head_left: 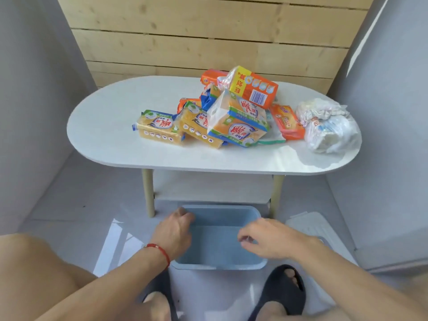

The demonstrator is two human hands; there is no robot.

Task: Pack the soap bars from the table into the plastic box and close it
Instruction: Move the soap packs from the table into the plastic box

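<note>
- Currently left hand (173,232) is gripping the empty box (217,249) rim; right hand (266,239) is hovering, fingers loosely curled, holding nothing.
- Soap bars (208,117): likely stiff, slick-wrapped; taking by long sides.

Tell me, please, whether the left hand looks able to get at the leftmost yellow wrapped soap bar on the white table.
Probably yes: the left hand grips only the blue plastic box's rim, and nothing stands between it and the leftmost yellow wrapped soap bar.
</note>
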